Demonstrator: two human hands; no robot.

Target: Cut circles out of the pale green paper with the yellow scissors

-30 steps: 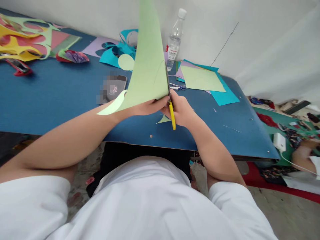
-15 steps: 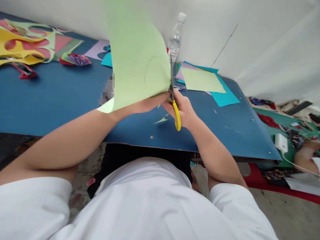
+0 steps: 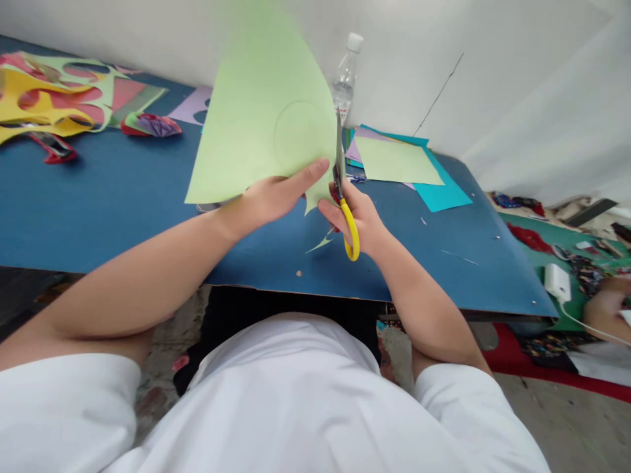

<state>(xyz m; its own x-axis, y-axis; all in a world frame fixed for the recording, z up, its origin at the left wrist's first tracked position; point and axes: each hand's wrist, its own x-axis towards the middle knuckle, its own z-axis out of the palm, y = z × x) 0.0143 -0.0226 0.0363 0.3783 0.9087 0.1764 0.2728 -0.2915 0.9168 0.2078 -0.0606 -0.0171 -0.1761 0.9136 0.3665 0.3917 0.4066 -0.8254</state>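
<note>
My left hand (image 3: 283, 194) grips the lower edge of a large light green sheet (image 3: 246, 125), its thumb lying on the front face. A drawn circle outline shows on the sheet above that hand. My right hand (image 3: 359, 213) is closed around the yellow handles of the scissors (image 3: 351, 230). Their blades point up along the right edge of the sheet; whether they are fully closed cannot be made out. A thin green paper scrap (image 3: 321, 244) is just below the hands, near the handles.
Cut-out paper leftovers (image 3: 44, 108), a red clip (image 3: 56, 148) and a folded paper piece (image 3: 152, 125) lie at the left on the blue table (image 3: 123, 230). Behind my right hand are a bottle (image 3: 345, 79) and stacked sheets (image 3: 399, 161). Another person's arm (image 3: 608, 309) shows far right.
The green sheet has turned and tilted, so more of the drawn circle shows. My left hand has shifted, and its thumb is now in view on the sheet. My right hand has barely moved.
</note>
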